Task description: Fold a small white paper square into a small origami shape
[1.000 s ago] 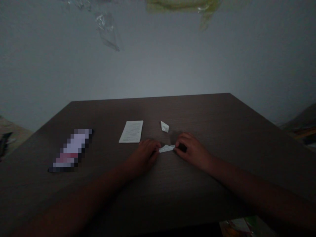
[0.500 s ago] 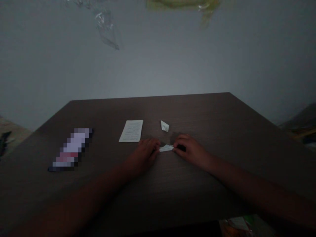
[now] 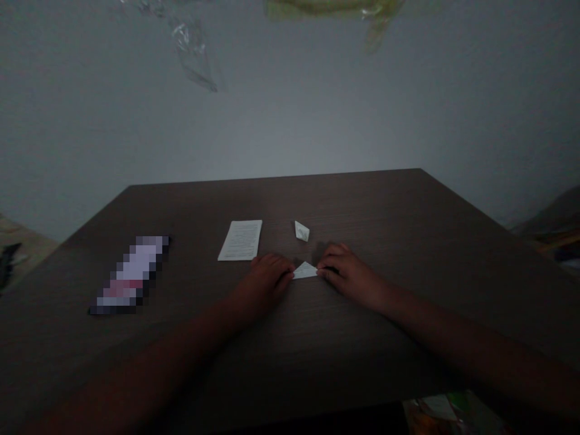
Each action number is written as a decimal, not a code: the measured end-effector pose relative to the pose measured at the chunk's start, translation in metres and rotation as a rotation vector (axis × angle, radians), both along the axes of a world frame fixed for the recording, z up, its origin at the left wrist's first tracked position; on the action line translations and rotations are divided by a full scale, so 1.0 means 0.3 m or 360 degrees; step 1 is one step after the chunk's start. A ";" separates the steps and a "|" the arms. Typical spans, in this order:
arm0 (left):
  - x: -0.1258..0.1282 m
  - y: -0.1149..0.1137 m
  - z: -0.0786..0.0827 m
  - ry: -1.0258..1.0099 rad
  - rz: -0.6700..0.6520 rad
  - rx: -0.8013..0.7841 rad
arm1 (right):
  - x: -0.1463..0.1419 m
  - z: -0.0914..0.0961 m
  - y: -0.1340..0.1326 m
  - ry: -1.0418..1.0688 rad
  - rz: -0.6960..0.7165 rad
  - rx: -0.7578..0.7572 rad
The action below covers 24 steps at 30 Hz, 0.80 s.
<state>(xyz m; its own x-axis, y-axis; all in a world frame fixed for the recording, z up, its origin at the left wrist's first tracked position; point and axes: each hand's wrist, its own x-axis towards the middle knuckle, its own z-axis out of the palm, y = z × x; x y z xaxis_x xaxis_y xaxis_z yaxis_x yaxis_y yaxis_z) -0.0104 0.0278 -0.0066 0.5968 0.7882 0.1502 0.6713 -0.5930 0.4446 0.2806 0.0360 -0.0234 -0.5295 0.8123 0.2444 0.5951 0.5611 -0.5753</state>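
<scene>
A small folded white paper (image 3: 305, 270) lies on the dark wooden table (image 3: 362, 205), between my two hands. My left hand (image 3: 265, 282) rests on the table with its fingers curled, pinching the paper's left end. My right hand (image 3: 348, 273) has its fingers bent and holds the paper's right end. Just behind them a second small folded paper piece (image 3: 301, 231) stands on the table. A flat printed white sheet (image 3: 240, 240) lies to the left of it.
A blurred-out rectangular object (image 3: 131, 275) lies on the table's left part. A pale wall rises behind the far edge, with clear plastic (image 3: 193, 51) hanging on it. Cluttered items show beyond the table's left, right and near edges.
The paper between my hands has gone from a flat narrow strip to a small raised triangle. Both hands have stayed nearly in place, the right one shifting slightly inward.
</scene>
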 end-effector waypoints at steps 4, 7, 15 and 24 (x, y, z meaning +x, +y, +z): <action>0.002 0.000 -0.009 0.0029 0.0039 0.0000 | -0.005 0.000 -0.003 -0.0009 -0.0010 -0.0020; 0.004 -0.003 -0.006 0.0062 0.0083 0.0012 | -0.009 0.005 -0.009 0.0005 -0.0028 -0.0009; 0.005 -0.006 0.008 0.0138 0.0072 0.0075 | -0.027 -0.013 -0.018 0.0080 -0.0131 0.0127; -0.002 -0.009 -0.001 0.0151 0.0116 0.0092 | -0.021 -0.031 -0.018 0.0092 -0.0156 0.0158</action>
<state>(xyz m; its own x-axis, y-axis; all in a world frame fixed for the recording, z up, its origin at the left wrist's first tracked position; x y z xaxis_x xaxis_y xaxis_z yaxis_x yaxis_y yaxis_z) -0.0109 0.0252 -0.0069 0.5518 0.8217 0.1425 0.7511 -0.5639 0.3434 0.2742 0.0305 -0.0328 -0.4317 0.8297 0.3538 0.6174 0.5577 -0.5547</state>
